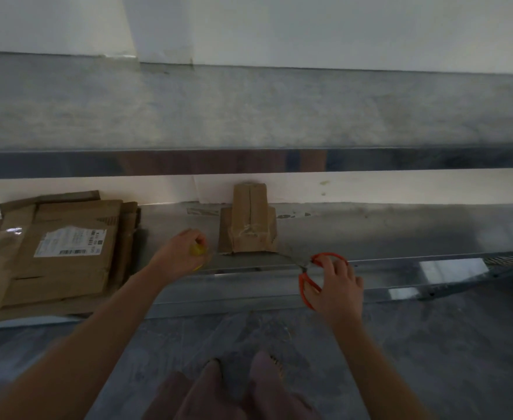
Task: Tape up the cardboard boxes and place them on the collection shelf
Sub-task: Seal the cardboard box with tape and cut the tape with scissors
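Observation:
A small brown cardboard box (pixel 249 221) stands on the lower metal shelf (pixel 400 231), against the white wall, its top seam taped. My left hand (pixel 181 248) grips a yellow tape roll (pixel 197 251) just left of the box's front corner. My right hand (pixel 334 283) holds orange-handled scissors (pixel 306 278) at the shelf's front edge. The blades point up and left toward the box's lower right corner. A thin strip of tape seems to run along the box's front base.
A stack of flattened cardboard boxes (pixel 55 250) with a white shipping label lies at the shelf's left end. An upper metal shelf (pixel 249 110) runs across above. Grey floor and my feet (pixel 234 389) show below.

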`<state>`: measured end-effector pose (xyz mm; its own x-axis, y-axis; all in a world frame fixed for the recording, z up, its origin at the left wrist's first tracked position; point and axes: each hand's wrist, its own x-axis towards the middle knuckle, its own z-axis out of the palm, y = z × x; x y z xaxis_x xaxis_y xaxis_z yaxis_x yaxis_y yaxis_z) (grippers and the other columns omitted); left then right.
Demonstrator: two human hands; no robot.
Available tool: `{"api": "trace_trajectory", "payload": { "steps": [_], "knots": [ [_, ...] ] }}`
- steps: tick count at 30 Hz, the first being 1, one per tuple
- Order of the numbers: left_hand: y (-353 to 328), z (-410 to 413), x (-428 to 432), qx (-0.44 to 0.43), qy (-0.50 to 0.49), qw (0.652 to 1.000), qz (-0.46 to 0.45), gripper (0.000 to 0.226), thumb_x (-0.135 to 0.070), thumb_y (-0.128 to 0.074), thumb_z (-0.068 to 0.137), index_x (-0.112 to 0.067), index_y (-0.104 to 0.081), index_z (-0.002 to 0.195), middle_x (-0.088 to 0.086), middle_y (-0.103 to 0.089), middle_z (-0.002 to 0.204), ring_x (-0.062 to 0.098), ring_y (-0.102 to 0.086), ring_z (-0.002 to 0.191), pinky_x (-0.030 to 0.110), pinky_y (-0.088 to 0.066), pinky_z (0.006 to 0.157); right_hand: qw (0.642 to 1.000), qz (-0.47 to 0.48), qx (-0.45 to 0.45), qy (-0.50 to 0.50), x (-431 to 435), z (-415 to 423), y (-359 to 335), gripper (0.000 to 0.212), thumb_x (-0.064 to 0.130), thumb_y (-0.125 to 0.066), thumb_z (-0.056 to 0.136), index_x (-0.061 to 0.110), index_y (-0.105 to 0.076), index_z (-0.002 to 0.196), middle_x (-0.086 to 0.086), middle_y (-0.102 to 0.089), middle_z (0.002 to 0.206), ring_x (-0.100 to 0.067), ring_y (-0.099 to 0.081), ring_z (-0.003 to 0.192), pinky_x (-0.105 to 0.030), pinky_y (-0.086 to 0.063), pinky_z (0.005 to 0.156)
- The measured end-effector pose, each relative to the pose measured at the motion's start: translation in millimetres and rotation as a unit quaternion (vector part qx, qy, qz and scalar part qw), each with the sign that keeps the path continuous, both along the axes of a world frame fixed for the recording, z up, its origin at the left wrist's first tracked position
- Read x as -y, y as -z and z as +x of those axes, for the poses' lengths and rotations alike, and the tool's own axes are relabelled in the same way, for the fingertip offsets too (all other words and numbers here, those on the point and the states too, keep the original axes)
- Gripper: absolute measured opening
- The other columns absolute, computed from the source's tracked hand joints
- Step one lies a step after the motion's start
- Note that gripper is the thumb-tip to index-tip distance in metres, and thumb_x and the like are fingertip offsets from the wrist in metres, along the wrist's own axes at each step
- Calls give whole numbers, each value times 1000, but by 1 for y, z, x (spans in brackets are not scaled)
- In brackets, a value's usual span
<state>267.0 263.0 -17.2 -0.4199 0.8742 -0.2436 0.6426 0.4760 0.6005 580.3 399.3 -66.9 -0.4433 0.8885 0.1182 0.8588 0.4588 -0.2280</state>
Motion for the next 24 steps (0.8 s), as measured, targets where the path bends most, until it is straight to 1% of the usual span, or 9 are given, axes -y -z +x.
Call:
{"api": "trace_trajectory", "payload": {
  "steps": [4, 6, 8, 11, 15, 17, 20, 22, 24],
  "knots": [
    [10, 14, 0, -5, -38, 999, -13, 20, -20, -73, 80, -21, -57, 91, -4, -54, 97, 17, -52, 90, 28, -37, 73, 996, -61, 51, 42, -40, 12, 13, 51, 64, -46, 84, 32, -53, 123, -2, -60, 122, -30, -55, 113, -44, -43, 87],
    [14, 21, 1, -11, -66, 997, -29, 19, -21, -72, 81, -20, -57, 93, -4, -53, 97, 17, -51, 89, 28, -37, 72, 992, -86, 78, 44, -59, 7, 15, 54, 64, -46, 86, 31, -49, 130, -4, -56, 130, -30, -51, 120, -45, -41, 92],
    [17, 26, 3, -11, -96, 994, -46, 18, -23, -72, 81, -22, -57, 91, -4, -55, 95, 17, -53, 87, 30, -41, 72, 989, -110, 92, 35, -76, 1, 17, 57, 61, -48, 88, 27, -46, 134, -7, -51, 135, -31, -47, 124, -47, -39, 96],
    [23, 29, 9, -10, -127, 990, -57, 20, -30, -74, 78, -29, -57, 90, -4, -57, 96, 19, -56, 89, 35, -49, 76, 990, -117, 84, 9, -97, -7, 24, 59, 56, -53, 86, 22, -46, 133, -8, -46, 137, -33, -42, 125, -49, -39, 95],
    [19, 35, 13, -22, -152, 987, -43, 21, -31, -73, 78, -31, -57, 92, -6, -56, 100, 19, -55, 91, 35, -49, 79, 982, -135, 131, -24, -113, -7, 28, 63, 63, -45, 88, 25, -45, 138, 0, -37, 142, -28, -36, 126, -48, -38, 96],
    [14, 37, 13, -30, -149, 988, -34, 22, -32, -73, 77, -31, -57, 92, -5, -56, 101, 18, -54, 92, 36, -48, 80, 985, -126, 114, -34, -107, -3, 23, 61, 59, -47, 89, 25, -44, 140, 1, -37, 144, -27, -34, 129, -48, -38, 98],
    [6, 37, 15, -57, -115, 992, -11, 21, -30, -72, 79, -29, -56, 92, -6, -56, 100, 19, -56, 93, 35, -47, 78, 995, -81, 22, -62, -78, 4, 11, 46, 49, -54, 89, 27, -54, 129, 0, -45, 140, -29, -36, 132, -50, -39, 99],
    [-1, 37, 16, -81, -98, 992, 15, 22, -31, -72, 80, -30, -53, 92, -10, -54, 100, 16, -55, 91, 34, -46, 74, 993, -45, 10, -111, -47, 2, 5, 47, 48, -55, 88, 22, -57, 127, -4, -50, 137, -32, -42, 131, -52, -43, 98],
    [-5, 38, 19, -99, -87, 990, 46, 25, -34, -74, 79, -32, -52, 91, -13, -52, 99, 12, -52, 87, 31, -41, 69, 986, -29, -5, -166, -10, -10, -2, 49, 51, -51, 87, 21, -59, 125, -5, -55, 132, -32, -47, 128, -50, -45, 98]
  ]
}}
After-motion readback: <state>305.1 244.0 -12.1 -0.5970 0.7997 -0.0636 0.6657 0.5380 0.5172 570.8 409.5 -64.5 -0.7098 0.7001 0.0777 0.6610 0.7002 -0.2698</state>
